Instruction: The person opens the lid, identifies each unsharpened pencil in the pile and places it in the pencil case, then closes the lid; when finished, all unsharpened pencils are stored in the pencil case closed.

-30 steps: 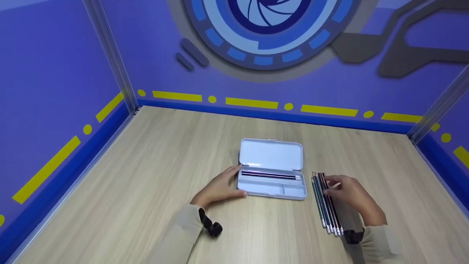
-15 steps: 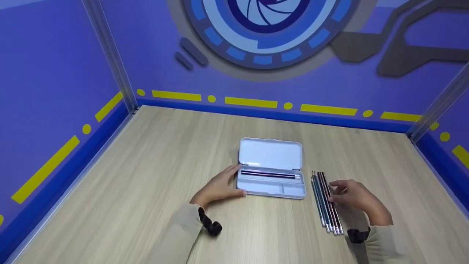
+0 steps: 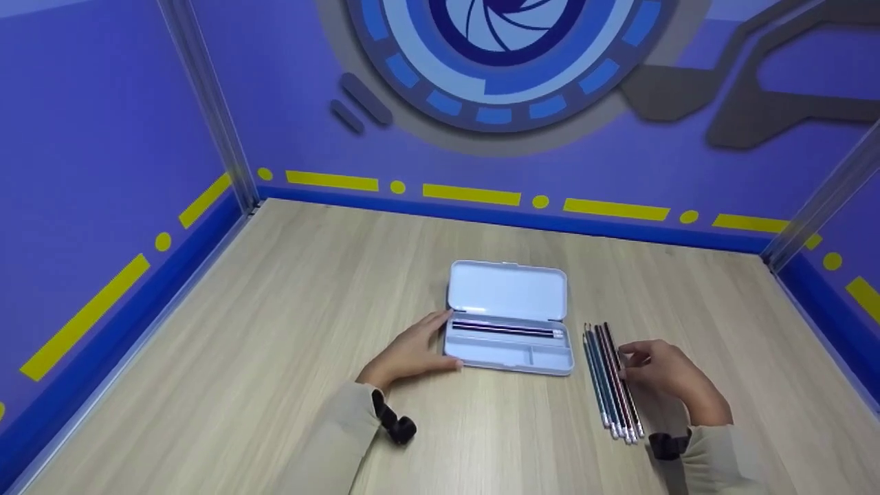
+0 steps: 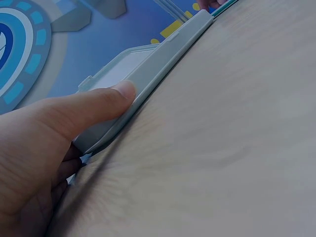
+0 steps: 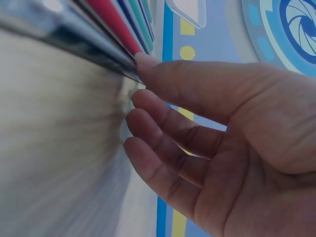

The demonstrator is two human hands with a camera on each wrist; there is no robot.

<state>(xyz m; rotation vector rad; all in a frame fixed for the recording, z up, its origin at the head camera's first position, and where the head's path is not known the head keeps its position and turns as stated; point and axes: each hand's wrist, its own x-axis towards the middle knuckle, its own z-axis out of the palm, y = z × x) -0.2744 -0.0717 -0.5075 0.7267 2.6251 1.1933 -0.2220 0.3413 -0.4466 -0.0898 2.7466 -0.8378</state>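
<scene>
A pale pencil case [image 3: 485,349] lies on the table with its lid [image 3: 507,289] swung back. Dark pencils [image 3: 505,329] with white ends rest in its rear compartment. My left hand [image 3: 412,349] grips the case's left end, thumb on the front wall [image 4: 160,66] and fingers round the far side. Right of the case, several pencils [image 3: 601,375] lie side by side, green-blue ones on the left, red and dark ones on the right. My right hand [image 3: 663,371] pinches the outermost dark pencil [image 5: 89,37] with thumb and fingertips low over the table.
The wooden table [image 3: 309,275] meets a blue-purple back wall [image 3: 289,124] with yellow dashes. Side panels stand at the left [image 3: 82,206] and right [image 3: 852,289]. In the case's front half, a divider [image 3: 532,355] parts two compartments.
My right hand has slid slightly right and off the top of the row of pencils. The outermost dark pencil now splays a little from the others. The left hand stays put.
</scene>
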